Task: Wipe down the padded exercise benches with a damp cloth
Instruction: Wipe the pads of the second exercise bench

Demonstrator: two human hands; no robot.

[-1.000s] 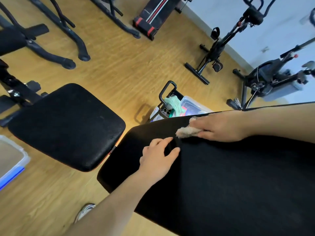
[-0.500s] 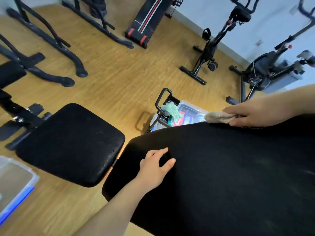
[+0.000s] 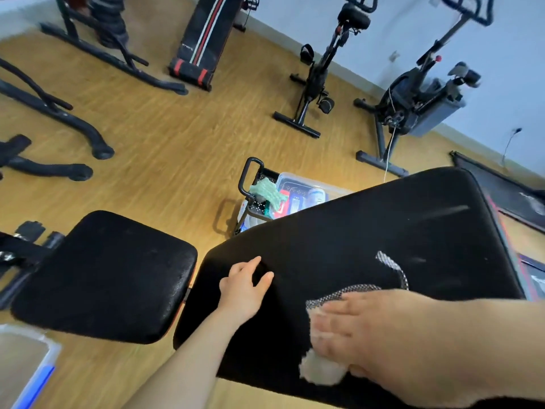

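Right hand [image 3: 354,329], fingers flat, presses the cloth [image 3: 321,373] onto the near bench pad [image 3: 368,231]; the relaxed, flat left hand [image 3: 244,287] apparently steadies it.

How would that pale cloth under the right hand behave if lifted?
Probably floppy: the cloth lies flattened under the right hand, its edge ragged. Likely light, since it looks small and fluffy. It may grip rather than slide on the matte bench pad.

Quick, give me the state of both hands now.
Left hand: open, resting on the bench pad.
Right hand: open, flat, pressing the cloth onto it.
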